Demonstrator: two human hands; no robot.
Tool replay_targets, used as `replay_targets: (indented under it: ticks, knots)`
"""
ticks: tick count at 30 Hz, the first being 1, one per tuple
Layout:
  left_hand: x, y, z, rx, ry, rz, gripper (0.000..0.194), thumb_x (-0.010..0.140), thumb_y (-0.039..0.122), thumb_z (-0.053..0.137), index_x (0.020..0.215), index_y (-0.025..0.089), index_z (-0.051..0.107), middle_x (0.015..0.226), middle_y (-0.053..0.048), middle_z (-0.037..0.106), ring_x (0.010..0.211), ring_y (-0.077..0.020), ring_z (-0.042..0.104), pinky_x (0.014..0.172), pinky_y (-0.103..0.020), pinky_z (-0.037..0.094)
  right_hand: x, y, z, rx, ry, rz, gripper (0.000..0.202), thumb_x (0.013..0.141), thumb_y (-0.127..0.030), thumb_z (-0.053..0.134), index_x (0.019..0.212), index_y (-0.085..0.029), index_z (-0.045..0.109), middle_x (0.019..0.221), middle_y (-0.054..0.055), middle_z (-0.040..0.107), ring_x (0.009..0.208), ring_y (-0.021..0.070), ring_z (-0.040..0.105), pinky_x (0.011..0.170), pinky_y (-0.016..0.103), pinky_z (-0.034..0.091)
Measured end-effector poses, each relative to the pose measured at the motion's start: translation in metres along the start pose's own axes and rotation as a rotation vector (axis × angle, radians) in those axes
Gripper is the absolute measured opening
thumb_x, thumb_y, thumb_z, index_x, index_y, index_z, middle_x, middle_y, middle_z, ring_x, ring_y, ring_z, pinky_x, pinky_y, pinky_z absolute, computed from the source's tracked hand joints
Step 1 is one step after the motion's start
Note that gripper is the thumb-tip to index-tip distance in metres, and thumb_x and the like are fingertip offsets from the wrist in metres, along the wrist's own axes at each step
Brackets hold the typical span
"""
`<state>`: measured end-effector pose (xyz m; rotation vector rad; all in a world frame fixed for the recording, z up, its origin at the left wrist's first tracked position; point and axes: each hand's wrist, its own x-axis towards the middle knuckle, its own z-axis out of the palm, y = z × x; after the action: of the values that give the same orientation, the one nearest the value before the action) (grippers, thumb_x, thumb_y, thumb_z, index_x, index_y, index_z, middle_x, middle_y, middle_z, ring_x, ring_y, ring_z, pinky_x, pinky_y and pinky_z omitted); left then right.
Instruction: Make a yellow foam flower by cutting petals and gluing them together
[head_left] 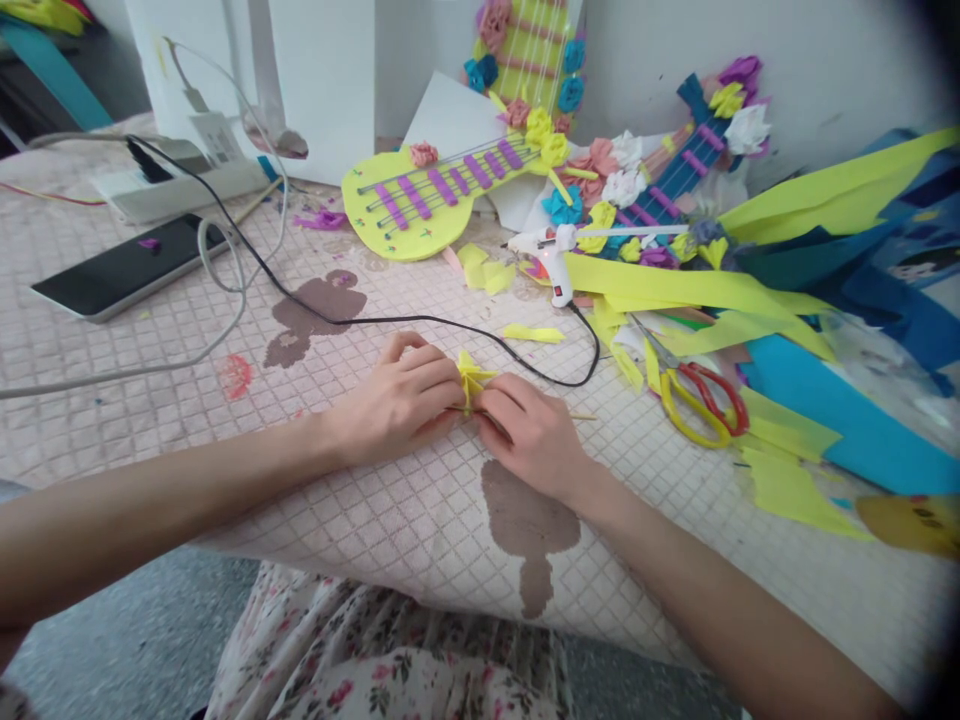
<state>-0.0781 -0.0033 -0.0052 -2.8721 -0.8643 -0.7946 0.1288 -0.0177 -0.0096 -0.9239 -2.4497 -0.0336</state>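
Note:
Between my hands, near the front middle of the cloth-covered table, is a small folded yellow paper piece with pointed ends sticking up. My left hand pinches its left side, and my right hand pinches its right side, fingers curled. A thin wooden stick pokes out to the right from under my right hand. The fingertips partly hide the paper's lower part. Beyond the hands lies a loose yellow paper strip.
A white glue gun with a black cable lies behind my hands. Scissors and coloured paper are at right. A yellow paper guitar stands behind. At left are a phone and a power strip.

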Motion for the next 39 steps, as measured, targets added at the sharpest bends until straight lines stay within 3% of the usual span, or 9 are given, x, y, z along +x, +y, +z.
replay_targets:
  ticks: [39]
  knots:
    - [0.0015, 0.0025, -0.002, -0.028, 0.016, -0.052, 0.012, 0.089, 0.022, 0.049, 0.085, 0.019, 0.06, 0.084, -0.004, 0.064, 0.084, -0.0177, 0.053, 0.088, -0.041, 0.034, -0.0008, 0.0007, -0.002, 0.004, -0.038, -0.017, 0.02, 0.092, -0.018, 0.041, 0.088, -0.018, 0.061, 0.092, 0.007, 0.062, 0.086, 0.0166, 0.057, 0.066, 0.027, 0.047]
